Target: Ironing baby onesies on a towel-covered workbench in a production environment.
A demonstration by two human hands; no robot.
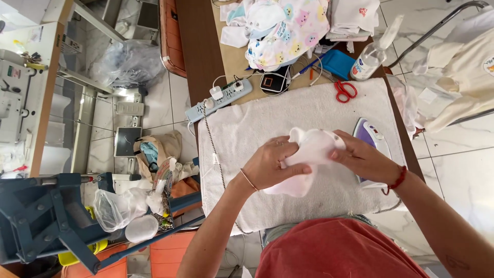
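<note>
I see a small pale pink garment [309, 154], soft and bunched, held above the white towel [267, 123] covering the near tabletop [203, 46]. At the far right lies a clear spray bottle [371, 54] with a white-and-blue label. My left hand [270, 164] curls closed around the garment's left side, and my right hand [363, 159] pinches its right edge.

I see a brown wooden table [203, 46] running away from me, its near half covered by a white towel [257, 134]. On the towel, a purple and white iron [371, 139] sits by the right edge and red scissors [345, 90] lie at its far edge. Past the towel lie a power strip [221, 98], a spray bottle [371, 56], a blue pouch [339, 63] and a heap of printed baby clothes [288, 31].
</note>
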